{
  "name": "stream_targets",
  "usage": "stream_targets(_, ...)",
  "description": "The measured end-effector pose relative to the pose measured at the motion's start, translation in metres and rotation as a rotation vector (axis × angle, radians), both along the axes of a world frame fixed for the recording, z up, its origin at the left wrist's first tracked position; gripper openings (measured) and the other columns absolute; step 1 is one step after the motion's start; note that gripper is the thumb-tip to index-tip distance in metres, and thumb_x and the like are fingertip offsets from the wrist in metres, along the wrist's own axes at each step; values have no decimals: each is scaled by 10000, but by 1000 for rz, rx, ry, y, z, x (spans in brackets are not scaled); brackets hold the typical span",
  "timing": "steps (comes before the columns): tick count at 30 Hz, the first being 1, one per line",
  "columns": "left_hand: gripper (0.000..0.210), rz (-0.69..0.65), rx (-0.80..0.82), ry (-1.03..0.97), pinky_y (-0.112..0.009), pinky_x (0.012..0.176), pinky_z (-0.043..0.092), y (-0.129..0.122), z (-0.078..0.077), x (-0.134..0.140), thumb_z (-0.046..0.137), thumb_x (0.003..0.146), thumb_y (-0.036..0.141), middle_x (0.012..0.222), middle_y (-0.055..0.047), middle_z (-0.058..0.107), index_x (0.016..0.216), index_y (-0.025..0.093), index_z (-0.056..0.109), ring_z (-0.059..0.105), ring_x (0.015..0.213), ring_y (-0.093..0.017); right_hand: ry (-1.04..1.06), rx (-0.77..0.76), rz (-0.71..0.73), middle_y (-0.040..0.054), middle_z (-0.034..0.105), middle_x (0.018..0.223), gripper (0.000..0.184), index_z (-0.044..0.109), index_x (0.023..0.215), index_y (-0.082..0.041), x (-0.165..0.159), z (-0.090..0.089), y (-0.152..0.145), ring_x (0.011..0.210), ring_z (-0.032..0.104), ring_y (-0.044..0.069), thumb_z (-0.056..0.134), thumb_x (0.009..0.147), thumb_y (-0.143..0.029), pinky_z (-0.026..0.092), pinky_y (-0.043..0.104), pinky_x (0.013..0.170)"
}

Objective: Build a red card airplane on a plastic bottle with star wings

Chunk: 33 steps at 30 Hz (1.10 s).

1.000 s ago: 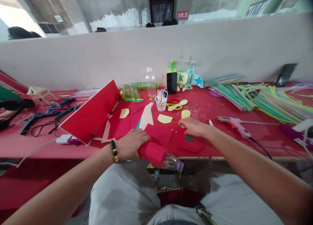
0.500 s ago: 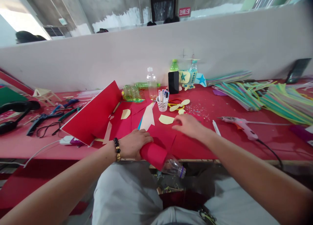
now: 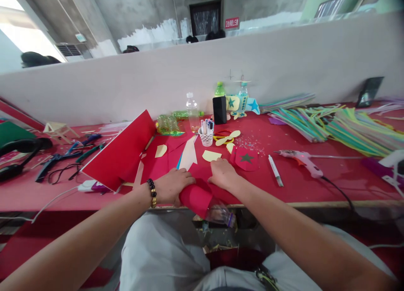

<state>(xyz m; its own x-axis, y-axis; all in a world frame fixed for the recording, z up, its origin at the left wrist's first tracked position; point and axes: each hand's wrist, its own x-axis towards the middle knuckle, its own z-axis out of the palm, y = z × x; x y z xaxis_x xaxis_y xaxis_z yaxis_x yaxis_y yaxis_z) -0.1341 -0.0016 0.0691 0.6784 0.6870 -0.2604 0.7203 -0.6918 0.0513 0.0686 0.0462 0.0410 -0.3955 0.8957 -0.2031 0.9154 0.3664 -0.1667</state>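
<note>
A clear plastic bottle [image 3: 221, 213] lies tilted at the table's front edge, its purple-ringed neck pointing down to the right. Red paper [image 3: 195, 200] wraps its body. My left hand [image 3: 176, 183], with a beaded bracelet at the wrist, is closed round the wrapped end. My right hand [image 3: 222, 173] has curled fingers on the red sheet just beyond the bottle; its fingertips are partly hidden. Right of that hand lies a red paper piece with a dark star [image 3: 246, 158]. A pale yellow paper cutout [image 3: 211, 156] sits just past my right fingers.
A pen cup [image 3: 206, 138], a phone [image 3: 219, 110] and an upright clear bottle [image 3: 192, 112] stand behind. To the right are a white marker [image 3: 275, 170], a pink glue gun [image 3: 303, 160] and colourful strips [image 3: 356, 131]. A red board [image 3: 121, 152] leans at left, near pliers [image 3: 59, 156].
My right hand has moved left and nearer the bottle, uncovering the star piece. My left hand stays on the wrapped bottle. The view has shifted slightly.
</note>
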Motion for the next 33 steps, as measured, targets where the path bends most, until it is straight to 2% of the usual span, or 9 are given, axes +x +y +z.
stream_targets(5,522,-9,16,16,-382,807,441,-2,3,2,758,604,298,1051,-86,626,1082,186,581,555,984,-301,47,-73,21,95,596,1216,345,571,1211,-161,-11,-5,2,1035,613,212,582,918,-344,530,421,866)
stream_targets(11,566,-34,32,20,-384,777,443,0,2,1,770,618,384,1050,-96,626,1109,174,580,566,960,-305,182,-152,28,89,597,1215,338,571,1211,-172,-10,-8,13,1029,615,208,578,920,-344,534,415,858)
stream_targets(14,588,-61,39,36,-380,788,434,4,3,4,791,610,358,1066,-94,625,1130,183,581,561,985,-306,315,-117,33,82,611,1179,324,582,1182,-162,5,-8,10,1001,621,200,575,921,-354,535,414,846)
stream_targets(16,621,-90,44,48,-377,798,426,10,4,10,801,598,319,1119,-93,609,1162,198,574,549,1024,-307,415,-77,6,55,647,1043,252,618,1060,-143,20,-9,6,918,626,178,601,898,-335,524,366,805)
stream_targets(19,634,-147,54,65,-376,794,414,22,6,28,805,589,299,1163,-95,577,1174,217,576,540,1030,-301,566,-8,-90,-2,630,780,118,598,804,-155,46,-14,-4,744,585,148,643,800,-264,452,266,671)
stream_targets(23,616,-255,59,91,-385,804,386,40,10,60,803,577,248,1117,-94,590,1154,222,590,514,1024,-301,740,63,-238,-16,589,686,142,521,706,-185,77,-28,-15,667,538,149,624,740,-277,402,254,612)
stream_targets(26,610,-332,46,105,-392,804,365,50,14,82,780,586,204,1105,-88,613,1162,228,578,497,1021,-296,862,96,-319,7,617,735,120,508,747,-198,91,-37,-20,691,567,164,584,755,-291,427,267,636)
stream_targets(29,670,-374,30,109,-400,799,354,55,17,96,745,610,165,1079,-78,635,1237,233,517,501,1002,-286,963,99,-361,25,643,820,127,508,867,-207,100,-41,-22,710,601,169,551,778,-286,451,266,637)
stream_targets(33,615,-394,10,128,-392,799,357,59,20,106,741,638,160,1051,-76,646,1211,234,532,514,1014,-291,1013,74,-375,-34,582,655,209,492,999,-230,106,-38,-26,538,531,141,539,797,-259,407,243,551)
